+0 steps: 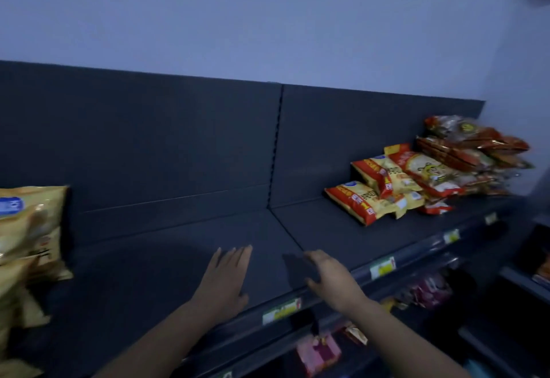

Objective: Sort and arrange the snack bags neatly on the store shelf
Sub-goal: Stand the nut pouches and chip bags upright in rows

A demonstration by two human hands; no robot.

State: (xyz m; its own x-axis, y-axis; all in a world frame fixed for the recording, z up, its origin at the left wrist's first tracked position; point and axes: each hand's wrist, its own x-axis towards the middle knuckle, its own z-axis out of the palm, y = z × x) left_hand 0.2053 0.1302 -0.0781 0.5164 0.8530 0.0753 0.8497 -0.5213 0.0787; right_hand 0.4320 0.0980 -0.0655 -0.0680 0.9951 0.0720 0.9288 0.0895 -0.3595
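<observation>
- Nearest, under the front edge, a lower shelf [387,327] holds pink packets [318,353]; they are blurred and their print cannot be read.
- Price labels [281,310] sit along the rail on the front edge of the top shelf [178,258].
- The left hand [227,279] lies palm down just inside the front edge, near the middle of the shelf. Its fingers are straight and together and it holds nothing.
- The right hand [330,276] is just beside it to the right, over the front edge. Its fingers are loose and slightly bent, with nothing in them. Whether it touches the surface cannot be told.
- The two hands are apart, with bare shelf between them and all around them. No bag touches either hand.
- Yellow bags [29,228] stand and lean at the left edge of the shelf, well apart from the left hand.
- Red-and-yellow bags [372,196] lie overlapping toward the right end, beyond and to the right of the right hand and well apart from it.
- Behind those, at the back right corner, red-and-orange bags [470,151] are heaped in an uneven stack, touching the red-and-yellow ones.
- The dark back panel [148,139] rises along the back edge, with a slotted upright at its middle.
- Above it is a pale wall [238,20].
</observation>
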